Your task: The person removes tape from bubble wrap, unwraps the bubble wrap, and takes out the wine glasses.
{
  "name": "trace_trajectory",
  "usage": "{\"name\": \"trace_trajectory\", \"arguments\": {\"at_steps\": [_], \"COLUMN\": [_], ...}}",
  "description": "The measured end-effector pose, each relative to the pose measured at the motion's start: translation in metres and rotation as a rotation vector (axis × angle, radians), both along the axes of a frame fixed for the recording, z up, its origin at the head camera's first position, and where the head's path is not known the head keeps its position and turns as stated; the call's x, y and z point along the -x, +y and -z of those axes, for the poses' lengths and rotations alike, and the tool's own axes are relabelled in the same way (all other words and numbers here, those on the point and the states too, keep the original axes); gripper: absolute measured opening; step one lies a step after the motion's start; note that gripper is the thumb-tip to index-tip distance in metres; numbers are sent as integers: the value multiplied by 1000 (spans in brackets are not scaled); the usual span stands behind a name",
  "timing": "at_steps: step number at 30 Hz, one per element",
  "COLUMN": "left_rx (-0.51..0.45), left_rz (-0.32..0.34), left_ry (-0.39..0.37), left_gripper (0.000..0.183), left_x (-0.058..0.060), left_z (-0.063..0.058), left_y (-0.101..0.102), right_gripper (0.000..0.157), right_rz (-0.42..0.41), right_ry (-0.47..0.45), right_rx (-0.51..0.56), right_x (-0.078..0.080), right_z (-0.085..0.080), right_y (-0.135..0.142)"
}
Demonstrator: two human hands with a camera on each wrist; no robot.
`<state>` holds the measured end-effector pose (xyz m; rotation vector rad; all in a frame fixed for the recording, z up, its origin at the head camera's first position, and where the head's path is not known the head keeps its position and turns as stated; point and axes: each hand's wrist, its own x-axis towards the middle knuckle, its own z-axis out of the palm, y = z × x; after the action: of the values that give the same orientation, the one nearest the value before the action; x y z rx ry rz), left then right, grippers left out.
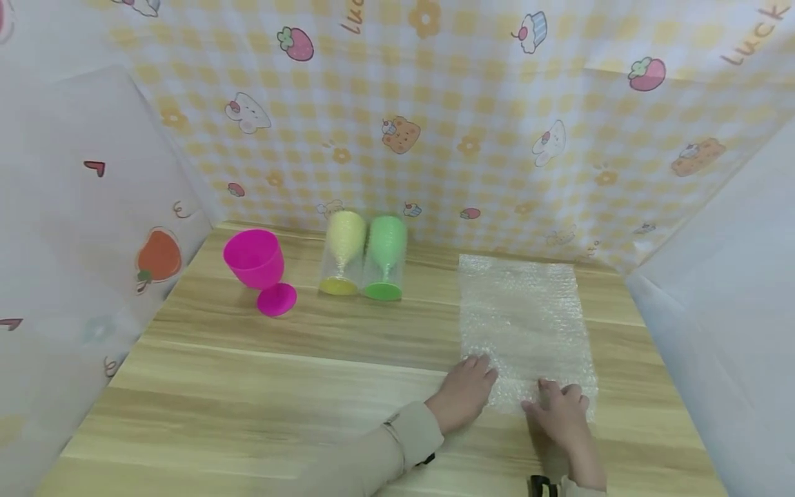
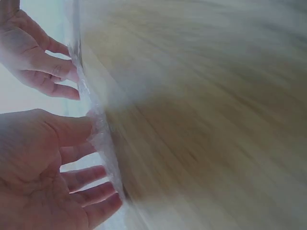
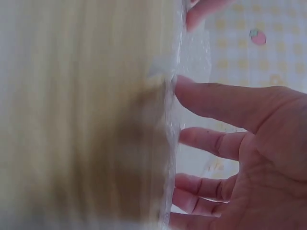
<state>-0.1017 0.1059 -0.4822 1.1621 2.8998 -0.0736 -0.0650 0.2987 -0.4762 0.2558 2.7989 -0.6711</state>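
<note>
A clear sheet of bubble wrap [image 1: 522,310] lies flat on the wooden table, toward the right. My left hand [image 1: 464,392] rests its fingertips on the sheet's near left corner. Near the right end of the same edge, my right hand [image 1: 562,414] touches the wrap with slightly bent fingers, thumb apart from them. In the left wrist view, the left hand's fingers [image 2: 91,184] meet the wrap's edge spread out. The right wrist view has the right thumb [image 3: 211,98] and fingertips along that edge. Further left stands a bright pink goblet [image 1: 254,259], unwrapped.
A yellow goblet [image 1: 345,238] and a green goblet [image 1: 386,241], each in a clear covering, are side by side near the back. Behind the table [image 1: 248,393] hangs a yellow checked cloth [image 1: 435,90]. White patterned panels [image 1: 68,207] bound the sides.
</note>
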Motion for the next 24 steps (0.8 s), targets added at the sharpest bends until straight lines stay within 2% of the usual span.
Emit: {"name": "trace_trajectory", "arguments": {"at_steps": [7,12,15,24], "left_rx": [23,10,17,-3], "left_rz": [-33,-69,-84,-86], "left_ry": [5,-33,-30,2], "left_gripper": [44,43,42,47], "left_x": [8,10,10,8], "left_z": [5,3,2,11], "left_y": [27,48,58,68], "right_gripper": [67,73,75,75], "right_rz": [29,38,36,19], "right_ry": [-34,-63,-72,-66], "right_rx": [42,44,48,58], "right_x": [11,15,17,20], "right_z": [-5,-6,-5,-4], "right_y": [31,53,65,78]}}
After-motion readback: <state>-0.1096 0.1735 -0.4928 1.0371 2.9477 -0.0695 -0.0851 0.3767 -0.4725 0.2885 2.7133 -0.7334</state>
